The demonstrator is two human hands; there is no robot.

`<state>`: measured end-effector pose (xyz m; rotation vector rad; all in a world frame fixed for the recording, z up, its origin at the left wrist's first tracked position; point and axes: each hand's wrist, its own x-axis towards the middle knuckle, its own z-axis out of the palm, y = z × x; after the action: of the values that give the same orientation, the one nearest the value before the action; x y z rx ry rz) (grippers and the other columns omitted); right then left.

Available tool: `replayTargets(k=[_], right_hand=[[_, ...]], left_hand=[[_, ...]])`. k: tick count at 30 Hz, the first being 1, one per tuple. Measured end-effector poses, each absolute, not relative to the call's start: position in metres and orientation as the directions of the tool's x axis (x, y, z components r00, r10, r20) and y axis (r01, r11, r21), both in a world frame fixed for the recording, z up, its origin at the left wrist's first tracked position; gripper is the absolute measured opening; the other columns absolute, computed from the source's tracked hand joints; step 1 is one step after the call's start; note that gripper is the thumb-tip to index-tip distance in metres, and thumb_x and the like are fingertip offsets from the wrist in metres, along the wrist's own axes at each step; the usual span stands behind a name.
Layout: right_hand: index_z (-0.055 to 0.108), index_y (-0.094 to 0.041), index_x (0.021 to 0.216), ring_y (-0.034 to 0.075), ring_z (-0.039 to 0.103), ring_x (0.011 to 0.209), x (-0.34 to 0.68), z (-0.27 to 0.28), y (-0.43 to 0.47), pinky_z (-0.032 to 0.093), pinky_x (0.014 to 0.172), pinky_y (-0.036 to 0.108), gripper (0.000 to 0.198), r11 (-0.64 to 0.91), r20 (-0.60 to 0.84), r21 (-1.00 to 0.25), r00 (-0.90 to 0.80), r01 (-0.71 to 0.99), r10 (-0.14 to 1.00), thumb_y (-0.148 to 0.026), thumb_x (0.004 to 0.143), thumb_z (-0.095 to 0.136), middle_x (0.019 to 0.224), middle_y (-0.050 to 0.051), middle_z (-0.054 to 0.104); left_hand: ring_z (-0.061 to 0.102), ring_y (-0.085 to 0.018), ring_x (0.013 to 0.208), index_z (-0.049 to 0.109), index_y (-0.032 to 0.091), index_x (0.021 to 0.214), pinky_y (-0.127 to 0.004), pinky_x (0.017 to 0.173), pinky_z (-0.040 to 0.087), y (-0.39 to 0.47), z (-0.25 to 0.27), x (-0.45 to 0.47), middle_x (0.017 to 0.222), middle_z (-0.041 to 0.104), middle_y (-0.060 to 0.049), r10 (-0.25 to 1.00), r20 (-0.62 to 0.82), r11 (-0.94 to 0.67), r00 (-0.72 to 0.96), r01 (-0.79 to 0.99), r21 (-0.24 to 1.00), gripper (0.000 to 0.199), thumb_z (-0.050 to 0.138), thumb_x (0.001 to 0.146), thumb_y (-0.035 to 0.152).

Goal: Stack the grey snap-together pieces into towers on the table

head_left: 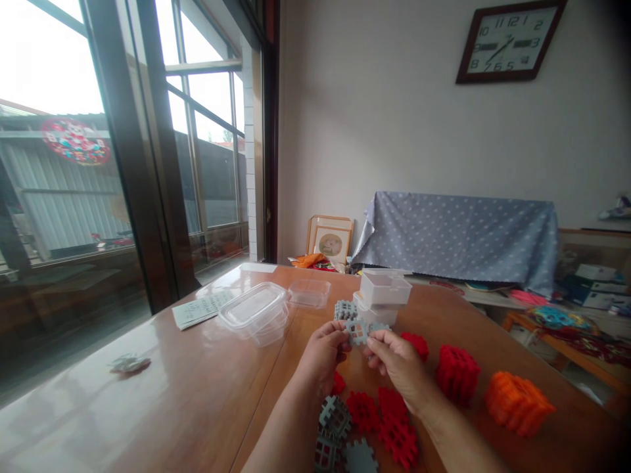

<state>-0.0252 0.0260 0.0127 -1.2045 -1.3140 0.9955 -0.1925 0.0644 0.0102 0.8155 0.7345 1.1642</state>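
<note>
Above the table, my left hand (323, 351) pinches a grey notched building tile (355, 332) with a window-like grid. My right hand (400, 362) is closed on a second grey tile (378, 327) beside it; whether the two are joined I cannot tell. Just behind them stands a stack of grey tiles (345, 309). Below my hands lie loose red tiles (363, 411) and several grey tiles (336, 416), one of them a plain grey tile (360, 455). To the right of my right hand are a stack of red tiles (457, 374) and a stack of orange tiles (519, 403).
White lidded boxes (385, 288) are stacked behind my hands. Clear plastic containers (256, 309) and a printed sheet (198, 311) lie left of centre. A small packet (129, 363) rests on the wooden table (197, 407) at the left, near the windows.
</note>
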Motion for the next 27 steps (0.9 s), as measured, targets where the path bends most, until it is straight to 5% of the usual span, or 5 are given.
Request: replayTargets(k=[3, 9, 15, 22, 27], right_hand=[[0.067, -0.018, 0.095, 0.015, 0.059, 0.066, -0.025, 0.011, 0.026, 0.039, 0.055, 0.024, 0.038, 0.150, 0.156, -0.980, 0.039, 0.131, 0.987, -0.056, 0.086, 0.064, 0.081, 0.003, 0.070], [0.054, -0.021, 0.143, 0.016, 0.061, 0.077, -0.022, 0.003, 0.032, 0.051, 0.073, 0.030, 0.063, 0.288, 0.314, -0.918, 0.057, 0.271, 0.948, -0.045, 0.086, 0.067, 0.109, 0.006, 0.068], [0.055, -0.026, 0.146, 0.017, 0.063, 0.084, -0.015, 0.008, 0.032, 0.055, 0.086, 0.034, 0.060, 0.393, 0.403, -0.788, -0.086, 0.475, 0.911, -0.033, 0.088, 0.065, 0.135, 0.009, 0.062], [0.062, -0.025, 0.137, 0.018, 0.063, 0.082, -0.006, 0.007, 0.045, 0.055, 0.083, 0.035, 0.054, 0.420, 0.376, -0.728, -0.196, 0.542, 0.905, -0.025, 0.083, 0.066, 0.122, 0.006, 0.068], [0.065, -0.021, 0.132, 0.014, 0.057, 0.069, -0.003, 0.021, 0.064, 0.050, 0.066, 0.029, 0.051, 0.395, 0.375, -0.744, -0.153, 0.539, 0.914, -0.030, 0.081, 0.067, 0.100, 0.003, 0.065]], left_hand=[[0.050, -0.007, 0.058, 0.068, 0.017, 0.092, -0.021, 0.056, 0.029, 0.065, 0.010, -0.193, 0.076, 0.065, -0.001, 0.977, -0.072, 0.164, 0.202, -0.488, 0.857, 0.027, 0.076, 0.067, 0.023], [0.048, -0.008, 0.058, 0.071, 0.015, 0.090, -0.021, 0.055, 0.027, 0.068, 0.008, -0.196, 0.074, 0.064, -0.003, 0.984, -0.057, 0.128, 0.171, -0.439, 0.889, 0.025, 0.074, 0.068, 0.024], [0.042, -0.006, 0.056, 0.071, 0.014, 0.088, -0.021, 0.052, 0.021, 0.068, 0.007, -0.198, 0.071, 0.059, -0.001, 0.980, -0.063, 0.136, 0.189, -0.406, 0.904, 0.023, 0.073, 0.068, 0.025], [0.040, -0.007, 0.055, 0.070, 0.013, 0.085, -0.022, 0.051, 0.018, 0.069, 0.006, -0.198, 0.068, 0.056, 0.000, 0.982, -0.071, 0.134, 0.174, -0.383, 0.914, 0.026, 0.075, 0.069, 0.032], [0.053, -0.010, 0.064, 0.070, 0.016, 0.101, -0.022, 0.053, 0.026, 0.068, 0.011, -0.203, 0.088, 0.069, -0.005, 0.992, -0.124, 0.127, 0.034, -0.406, 0.905, 0.037, 0.073, 0.074, 0.041]])
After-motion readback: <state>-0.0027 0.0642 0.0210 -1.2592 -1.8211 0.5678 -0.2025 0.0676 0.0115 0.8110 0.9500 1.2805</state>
